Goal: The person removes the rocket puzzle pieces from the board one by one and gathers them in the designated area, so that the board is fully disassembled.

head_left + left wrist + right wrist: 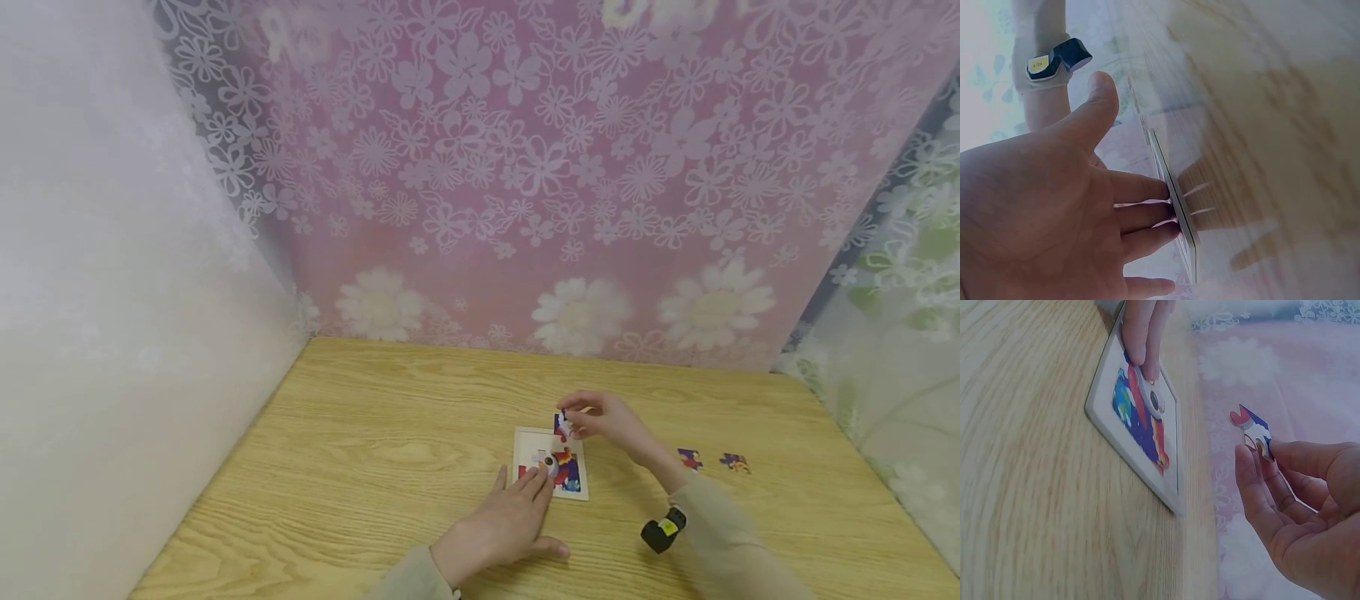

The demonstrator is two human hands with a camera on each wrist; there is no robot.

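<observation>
Fingers of the right hand point(611, 421) pinch a puzzle piece point(1254, 430) at twelve o'clock of the puzzle tray point(525, 440); left hand point(498, 525) lies flat, steadying it. Best lower the piece level.

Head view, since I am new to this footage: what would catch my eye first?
The right hand pinching a puzzle piece just above the far edge of the puzzle board, mid-table. The left hand presses straight fingers on the board's near part. Two loose pieces lie on the wooden table to the right.

Wooden table point(360, 450) — puzzle board point(525, 440), loose pieces point(690, 458)
</observation>
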